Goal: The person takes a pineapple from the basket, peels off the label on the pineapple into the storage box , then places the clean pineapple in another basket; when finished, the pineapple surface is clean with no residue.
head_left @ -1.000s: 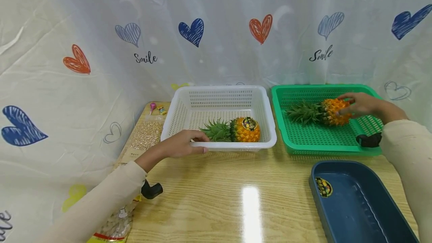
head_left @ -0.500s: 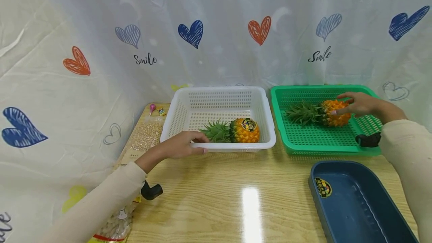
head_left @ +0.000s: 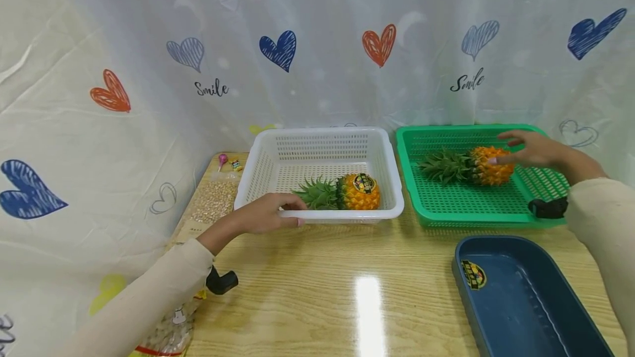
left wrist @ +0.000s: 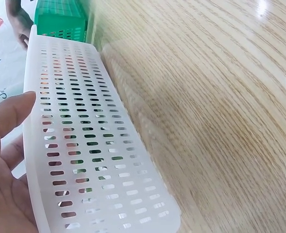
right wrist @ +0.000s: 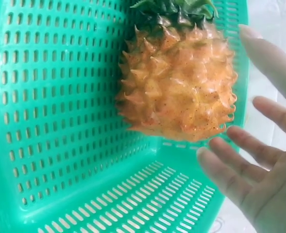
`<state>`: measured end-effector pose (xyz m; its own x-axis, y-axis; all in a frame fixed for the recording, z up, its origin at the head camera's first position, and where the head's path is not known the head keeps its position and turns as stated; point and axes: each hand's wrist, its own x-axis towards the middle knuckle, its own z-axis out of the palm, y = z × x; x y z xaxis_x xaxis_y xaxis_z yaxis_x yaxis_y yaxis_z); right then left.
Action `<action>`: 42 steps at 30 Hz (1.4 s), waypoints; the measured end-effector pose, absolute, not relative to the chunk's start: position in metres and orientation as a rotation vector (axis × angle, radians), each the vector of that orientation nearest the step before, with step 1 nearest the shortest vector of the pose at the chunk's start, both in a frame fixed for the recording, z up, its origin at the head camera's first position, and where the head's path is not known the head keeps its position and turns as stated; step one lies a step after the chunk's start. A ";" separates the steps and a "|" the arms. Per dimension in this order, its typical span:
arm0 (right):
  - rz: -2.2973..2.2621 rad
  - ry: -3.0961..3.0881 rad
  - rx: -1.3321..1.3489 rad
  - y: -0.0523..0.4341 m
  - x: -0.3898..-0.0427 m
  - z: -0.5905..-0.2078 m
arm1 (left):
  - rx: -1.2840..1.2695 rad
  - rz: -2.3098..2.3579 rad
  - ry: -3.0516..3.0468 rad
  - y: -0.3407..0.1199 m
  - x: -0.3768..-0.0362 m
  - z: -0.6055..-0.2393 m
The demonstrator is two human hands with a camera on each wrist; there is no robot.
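In the head view, my left hand [head_left: 270, 214] holds the near rim of a white plastic basket [head_left: 324, 135], thumb outside and fingers inside. A pineapple [head_left: 362, 193] with a round black-and-gold label lies on its side in that basket. My right hand [head_left: 538, 153] hovers beside an orange pineapple [head_left: 488, 165] lying in a green basket [head_left: 426, 211]. Its fingers are spread in the right wrist view, with the spiky fruit [right wrist: 179, 87] close by and nothing gripped. From the left wrist, the slotted basket wall [left wrist: 87, 136] shows with my thumb against the rim.
A dark blue tray [head_left: 461, 302] with a label on its inner wall stands at the front right. Bags of pale kernels [head_left: 213, 200] and white pieces [head_left: 168, 329] lie at the left, with a pink lollipop [head_left: 222, 158] and a small candy [head_left: 236, 165] behind.
My right hand has lifted slightly away from the pineapple, toward the right, and its fingers have spread. The left hand stays on the white basket's rim.
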<state>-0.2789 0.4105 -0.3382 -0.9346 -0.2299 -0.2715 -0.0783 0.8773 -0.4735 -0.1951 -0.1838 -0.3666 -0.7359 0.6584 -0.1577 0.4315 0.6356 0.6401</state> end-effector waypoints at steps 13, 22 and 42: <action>-0.662 2.807 -0.256 0.402 -0.273 -0.326 | 0.845 0.838 2.476 -0.184 -0.194 -0.364; -0.711 2.815 -0.334 0.389 -0.267 -0.318 | 0.813 0.848 2.477 -0.184 -0.192 -0.361; -0.806 2.720 -0.662 0.311 -0.240 -0.290 | 0.748 1.057 2.576 -0.207 -0.185 -0.355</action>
<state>-0.2401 0.3105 -0.2902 -0.8722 -0.4812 -0.0873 -0.3559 0.7469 -0.5616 -0.1845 -0.2068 -0.3547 -0.8343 0.5497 -0.0417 0.3621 0.6034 0.7105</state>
